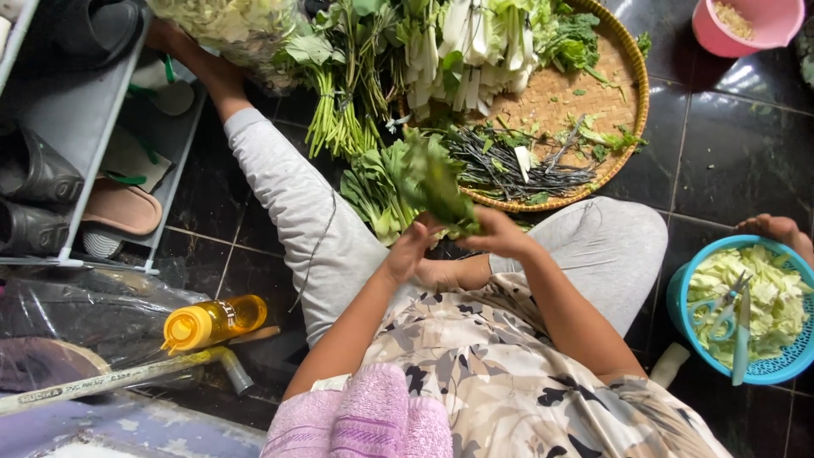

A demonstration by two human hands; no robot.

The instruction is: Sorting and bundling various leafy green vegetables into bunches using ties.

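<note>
both hands meet at the middle of the frame over the person's lap: the left hand (413,248) and the right hand (500,235) are each closed round the lower end of a bunch of leafy greens (428,182), which stands up and away from the body, its leaves fanning toward the top of the frame. held so, by the stems and close to the chest, the bunch probably stays where the fingers can work at its base, and any scraps would fall between the knees

just above the hands, a round woven tray (593,93) fills the upper middle and upper right, within arm's reach; it bears dark stripped stems (509,161), loose leaf bits, and white-stalked greens (475,42) heaped along its upper edge. more long-stemmed bunches (339,102) lie off its left rim on the dark tiled floor (738,153)

at the right edge a blue perforated basket (678,293) holds cut pale cabbage with a pair of scissors (721,314) laid on top, likely so the cuttings can drain. a pink bowl (746,25) sits in the upper right corner

at lower left a yellow-capped bottle (212,322) of amber liquid lies on its side; no label shows clearly. a long pale pipe (110,383) below it carries small dark print. a grey shoe rack (76,127) with sandals takes the upper left
</note>
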